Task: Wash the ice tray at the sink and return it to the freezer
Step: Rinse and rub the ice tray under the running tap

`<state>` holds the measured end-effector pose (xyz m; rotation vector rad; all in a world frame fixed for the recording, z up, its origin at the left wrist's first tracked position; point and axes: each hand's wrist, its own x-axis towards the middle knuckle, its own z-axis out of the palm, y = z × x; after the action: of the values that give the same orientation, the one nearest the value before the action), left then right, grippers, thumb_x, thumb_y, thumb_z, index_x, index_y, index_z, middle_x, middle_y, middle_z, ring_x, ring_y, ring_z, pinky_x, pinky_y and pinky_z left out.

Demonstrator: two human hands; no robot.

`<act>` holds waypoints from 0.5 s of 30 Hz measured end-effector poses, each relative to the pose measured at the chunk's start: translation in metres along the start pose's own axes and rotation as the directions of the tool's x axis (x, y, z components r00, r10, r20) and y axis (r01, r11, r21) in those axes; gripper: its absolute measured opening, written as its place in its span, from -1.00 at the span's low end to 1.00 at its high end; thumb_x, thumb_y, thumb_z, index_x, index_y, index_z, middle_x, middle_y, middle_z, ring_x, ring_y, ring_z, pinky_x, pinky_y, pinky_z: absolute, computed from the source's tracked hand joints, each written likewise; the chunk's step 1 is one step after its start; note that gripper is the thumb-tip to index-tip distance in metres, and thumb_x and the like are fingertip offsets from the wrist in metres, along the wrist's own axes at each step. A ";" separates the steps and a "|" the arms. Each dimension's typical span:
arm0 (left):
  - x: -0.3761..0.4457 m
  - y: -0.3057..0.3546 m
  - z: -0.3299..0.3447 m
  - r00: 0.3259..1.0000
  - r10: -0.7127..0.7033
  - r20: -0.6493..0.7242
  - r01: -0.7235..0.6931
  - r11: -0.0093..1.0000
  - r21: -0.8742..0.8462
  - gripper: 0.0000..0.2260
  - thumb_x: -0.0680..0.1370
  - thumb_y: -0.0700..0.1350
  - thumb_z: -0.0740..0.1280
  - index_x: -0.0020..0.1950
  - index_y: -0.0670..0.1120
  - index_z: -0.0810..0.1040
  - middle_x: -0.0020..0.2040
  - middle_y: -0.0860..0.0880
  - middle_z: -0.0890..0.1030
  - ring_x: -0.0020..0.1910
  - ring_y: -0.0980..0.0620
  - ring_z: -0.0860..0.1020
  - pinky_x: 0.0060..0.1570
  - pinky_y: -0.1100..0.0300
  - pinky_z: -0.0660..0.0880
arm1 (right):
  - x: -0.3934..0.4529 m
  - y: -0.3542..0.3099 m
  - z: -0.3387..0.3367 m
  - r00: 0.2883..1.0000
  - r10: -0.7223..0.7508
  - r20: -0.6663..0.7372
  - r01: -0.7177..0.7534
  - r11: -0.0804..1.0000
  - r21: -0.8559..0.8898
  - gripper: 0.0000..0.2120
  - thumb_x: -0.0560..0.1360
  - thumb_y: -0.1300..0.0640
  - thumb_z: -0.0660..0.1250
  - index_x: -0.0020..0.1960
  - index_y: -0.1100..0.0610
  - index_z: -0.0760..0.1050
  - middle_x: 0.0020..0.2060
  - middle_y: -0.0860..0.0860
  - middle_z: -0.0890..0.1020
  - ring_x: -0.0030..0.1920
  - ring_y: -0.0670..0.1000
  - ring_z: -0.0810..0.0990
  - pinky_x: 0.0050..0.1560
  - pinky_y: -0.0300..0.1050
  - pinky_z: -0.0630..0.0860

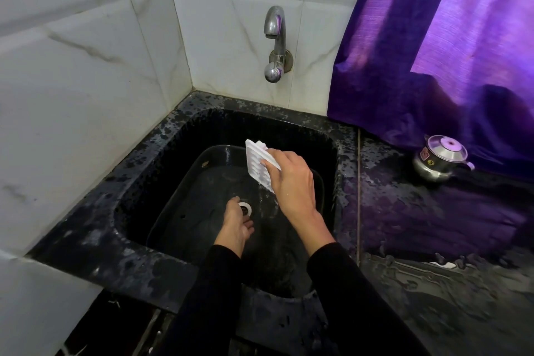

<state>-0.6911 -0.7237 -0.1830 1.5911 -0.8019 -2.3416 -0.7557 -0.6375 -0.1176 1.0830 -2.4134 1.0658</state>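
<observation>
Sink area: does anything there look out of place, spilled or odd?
Mostly normal. A small brown scrap lies in the sink, and the counter looks wet. The right hand holds the ice tray tilted, which suits washing.

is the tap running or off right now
Off, as far as shows: no stream falls from the tap spout above the sink.

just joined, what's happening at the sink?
A person is washing a white plastic ice tray over a black speckled stone sink. The right hand grips the tray, tilted on edge above the basin. The left hand reaches down with loose fingers beside the white-ringed drain, holding nothing. No water shows at the chrome wall tap. A small steel lidded pot sits on the wet counter by the purple curtain.
</observation>
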 end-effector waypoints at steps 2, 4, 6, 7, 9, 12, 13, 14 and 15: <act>-0.002 0.000 0.001 1.000 -0.008 0.006 0.008 1.000 0.000 -0.43 0.61 0.09 0.14 0.53 -0.19 0.19 0.47 -0.27 0.29 0.47 -0.22 0.25 0.44 -0.08 0.16 | -0.001 0.001 0.001 0.999 -0.010 -0.034 0.010 1.000 0.002 -0.74 0.51 0.20 0.34 0.20 0.12 0.56 -0.01 0.06 0.63 -0.07 0.06 0.56 -0.05 -0.04 0.51; -0.003 0.001 0.001 1.000 -0.010 0.001 0.010 1.000 0.005 -0.43 0.61 0.09 0.15 0.52 -0.19 0.19 0.47 -0.27 0.30 0.47 -0.22 0.26 0.43 -0.08 0.18 | -0.002 0.001 0.000 1.000 -0.009 0.020 0.009 1.000 0.004 -0.73 0.53 0.18 0.32 0.22 0.12 0.54 0.03 0.07 0.63 -0.04 0.08 0.55 -0.01 0.01 0.52; -0.005 0.001 0.002 1.000 -0.014 0.002 0.014 1.000 0.012 -0.43 0.61 0.09 0.15 0.52 -0.20 0.19 0.47 -0.27 0.29 0.47 -0.22 0.26 0.43 -0.08 0.18 | -0.001 0.002 -0.002 0.993 0.023 0.116 -0.024 1.000 0.005 -0.74 0.57 0.11 0.28 0.24 0.11 0.53 0.03 0.08 0.63 0.01 0.10 0.54 0.04 0.05 0.50; -0.006 0.001 0.002 1.000 -0.015 0.005 0.015 1.000 0.011 -0.43 0.61 0.08 0.15 0.52 -0.20 0.19 0.48 -0.27 0.29 0.47 -0.22 0.26 0.44 -0.08 0.17 | -0.001 0.003 -0.002 0.991 0.040 0.130 -0.041 0.999 0.004 -0.73 0.58 0.09 0.26 0.24 0.11 0.53 0.03 0.09 0.62 0.02 0.10 0.54 0.05 0.02 0.49; -0.008 0.002 0.002 1.000 -0.016 0.012 0.016 1.000 0.014 -0.43 0.61 0.07 0.15 0.52 -0.22 0.18 0.48 -0.28 0.28 0.47 -0.22 0.25 0.44 -0.08 0.16 | -0.002 0.004 -0.004 0.992 0.064 0.107 -0.067 0.998 0.020 -0.74 0.59 0.08 0.24 0.23 0.12 0.52 0.02 0.08 0.62 0.02 0.07 0.53 0.02 -0.07 0.46; -0.010 0.002 0.003 1.000 -0.017 0.013 0.016 1.000 0.021 -0.43 0.61 0.07 0.15 0.52 -0.23 0.17 0.48 -0.29 0.27 0.47 -0.23 0.24 0.44 -0.08 0.16 | 0.000 0.004 -0.005 0.986 0.088 0.140 -0.091 0.996 0.016 -0.76 0.59 0.08 0.23 0.19 0.14 0.53 -0.05 0.07 0.61 -0.02 0.07 0.53 -0.02 -0.06 0.48; -0.010 0.001 0.004 1.000 -0.019 0.017 0.018 1.000 0.026 -0.43 0.61 0.07 0.15 0.52 -0.23 0.17 0.48 -0.29 0.27 0.48 -0.23 0.24 0.45 -0.08 0.16 | 0.001 0.004 -0.005 0.985 0.099 0.142 -0.102 0.995 0.012 -0.77 0.59 0.08 0.23 0.16 0.15 0.54 -0.07 0.08 0.61 -0.04 0.07 0.53 -0.04 -0.05 0.47; -0.012 0.001 0.004 1.000 -0.020 0.020 0.020 0.999 0.028 -0.43 0.61 0.07 0.15 0.52 -0.23 0.18 0.48 -0.29 0.26 0.48 -0.24 0.24 0.45 -0.08 0.15 | 0.002 0.005 -0.006 0.985 0.113 0.134 -0.116 0.993 0.015 -0.77 0.59 0.08 0.22 0.15 0.16 0.54 -0.08 0.09 0.61 -0.05 0.08 0.52 -0.05 -0.06 0.46; -0.012 0.001 0.005 1.000 -0.021 0.023 0.020 0.999 0.028 -0.43 0.62 0.06 0.15 0.52 -0.23 0.18 0.48 -0.29 0.27 0.47 -0.24 0.24 0.45 -0.09 0.15 | 0.002 0.005 -0.006 0.984 0.123 0.130 -0.126 0.992 0.015 -0.77 0.59 0.08 0.22 0.15 0.17 0.54 -0.07 0.09 0.61 -0.05 0.08 0.52 -0.06 -0.07 0.43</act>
<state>-0.6909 -0.7169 -0.1713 1.5934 -0.8305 -2.3774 -0.7605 -0.6318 -0.1149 1.0495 -2.6072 1.0962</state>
